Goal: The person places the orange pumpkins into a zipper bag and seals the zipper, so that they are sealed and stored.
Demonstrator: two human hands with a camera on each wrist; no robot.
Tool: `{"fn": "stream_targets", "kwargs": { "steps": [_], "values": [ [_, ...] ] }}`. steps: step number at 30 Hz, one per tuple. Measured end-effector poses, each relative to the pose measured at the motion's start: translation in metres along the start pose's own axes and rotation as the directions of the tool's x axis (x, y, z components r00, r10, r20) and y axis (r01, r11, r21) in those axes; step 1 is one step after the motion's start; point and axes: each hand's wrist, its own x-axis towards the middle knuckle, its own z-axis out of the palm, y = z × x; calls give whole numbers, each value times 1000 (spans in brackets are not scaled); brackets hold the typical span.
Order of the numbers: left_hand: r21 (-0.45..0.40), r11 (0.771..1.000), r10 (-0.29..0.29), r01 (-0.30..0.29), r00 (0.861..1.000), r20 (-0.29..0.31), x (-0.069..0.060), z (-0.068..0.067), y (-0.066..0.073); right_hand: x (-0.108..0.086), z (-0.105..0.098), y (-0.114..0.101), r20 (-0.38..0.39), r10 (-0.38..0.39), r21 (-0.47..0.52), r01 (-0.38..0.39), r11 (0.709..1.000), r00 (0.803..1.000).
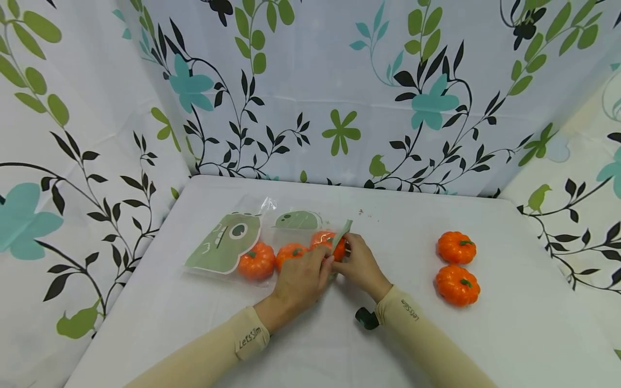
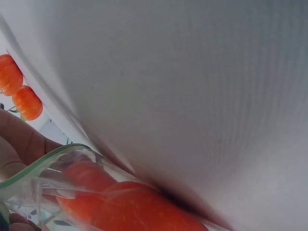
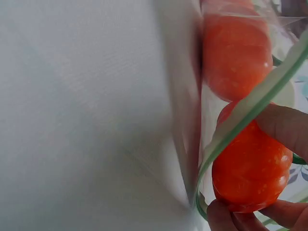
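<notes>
Nearest, with our left hand (image 1: 302,279) we are pinching the soft bag (image 1: 220,245) by its rim; with our right hand (image 1: 361,267) we are gripping a pumpkin (image 3: 252,168) in the mouth, judging it light, stiff, slippery, best held round its sides. Behind, printed cloth (image 1: 315,70) is hanging.

Clear bag w/ green cartoon print (image 1: 223,245) lies ctr-left of frame on white tabletop (image 1: 310,350). Left pumpkin (image 1: 257,261) and mid pumpkin (image 1: 289,252), both orange, inside, in a row. Third pumpkin (image 1: 322,238) at bag mouth, approx. frame ctr, held by R hand (image 1: 358,264); L hand (image 1: 302,279) grips mouth edge. Upper spare pumpkin (image 1: 456,248) and lower spare pumpkin (image 1: 457,285) adjacent, right of frame. Blk object (image 1: 366,318) beside R cuff (image 1: 397,307), lower ctr. Leaf-print cloth (image 1: 301,64) across top.
</notes>
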Motion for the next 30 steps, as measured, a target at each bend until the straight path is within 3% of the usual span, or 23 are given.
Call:
{"fn": "stream_targets", "kwargs": {
  "steps": [9,14,17,22,30],
  "values": [
    [-4,1000,-2,2,999,39,0,-3,0,9,9,2,-55,-36,-152,27,988,998],
    [-12,1000,-3,4,999,43,-1,-2,-1,13,12,3,-73,-8,-188,-6,982,997],
    [-17,1000,0,1,999,42,-2,-2,-1,12,12,4,-64,30,-114,-37,993,998],
    [-3,1000,6,-6,999,41,-2,-1,0,-1,6,7,-19,79,115,-76,990,997],
    [-4,1000,-11,12,999,36,-4,1,-1,-17,-2,14,-30,41,275,-31,961,999]
  ]
}}
